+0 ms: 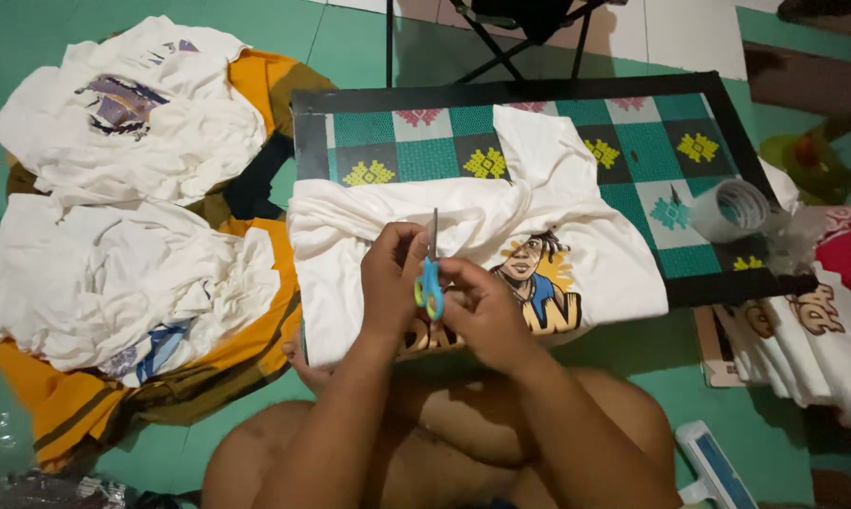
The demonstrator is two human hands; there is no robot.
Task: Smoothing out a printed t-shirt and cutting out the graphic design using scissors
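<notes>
I count two hands, the left hand (392, 278) and right hand (482, 311), with one pair of blue-handled scissors (430, 283) in their fingers. Under the fingers I see one white printed shirt (576, 254) on one patterned counter (652, 141). Left of the fingers I make out two heaps of white shirts (123, 123) (105, 283); right of them, one tape roll (730, 209) and one folded stack (821, 339).
</notes>
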